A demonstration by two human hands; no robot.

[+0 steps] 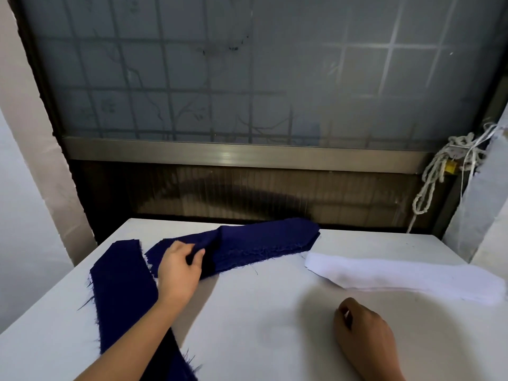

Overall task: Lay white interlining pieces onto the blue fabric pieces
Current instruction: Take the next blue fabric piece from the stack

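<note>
A person is standing at a pale surface (247, 339) below a frosted window (247, 78), seen from their own head looking down. Their left hand (180, 272) is reaching forward and closing on the near left end of a stack of blue fabric pieces (264, 243), with the fingers curled over the top layers and the thumb pinching from the side, probably to peel one piece off. The stack is lying across the far middle of the surface. It is deep navy, long and narrow, with frayed, thready edges and a raised fold where the hand is lifting it. A single blue strip (123, 284) is lying apart on the left, running toward the near edge and passing under the left forearm, seemingly laid out to receive its lining. The white interlining pieces (398, 276) are sitting in a low, soft pile at the right, well apart from the blue and not yet on any of it. The right hand (362, 334) is resting on the bare surface near that pile, fingers loosely curled and gripping nothing visible, likely waiting to fetch a white piece. A pale rope (431, 180) is hanging at the window's right.
</note>
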